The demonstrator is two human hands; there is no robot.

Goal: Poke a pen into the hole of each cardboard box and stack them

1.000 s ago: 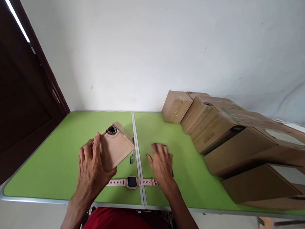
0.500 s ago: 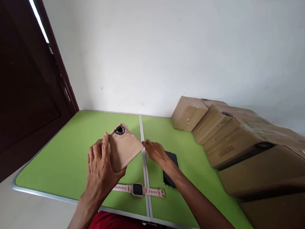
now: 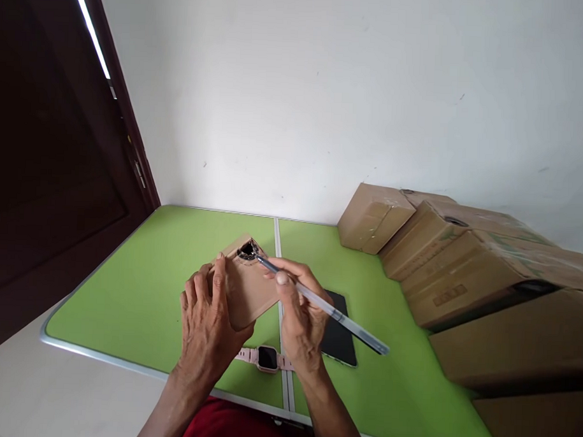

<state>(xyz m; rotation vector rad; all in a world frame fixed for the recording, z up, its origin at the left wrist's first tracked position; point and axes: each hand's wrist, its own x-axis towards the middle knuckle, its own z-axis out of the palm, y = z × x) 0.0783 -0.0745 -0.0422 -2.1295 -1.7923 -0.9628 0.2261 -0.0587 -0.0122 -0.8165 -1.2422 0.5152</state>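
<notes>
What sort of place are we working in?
Probably a plain indoor room, perhaps in a home or small workshop: a dark door beside a white wall, and a green table with cardboard boxes along its right side.

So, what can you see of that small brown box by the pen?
The small box looks like brown cardboard, with a dark, ragged-edged hole near its far corner. It is turned at an angle, held by the left grip. The pen in the right grip points at the hole; whether its tip touches is unclear. The underside is hidden.
</notes>
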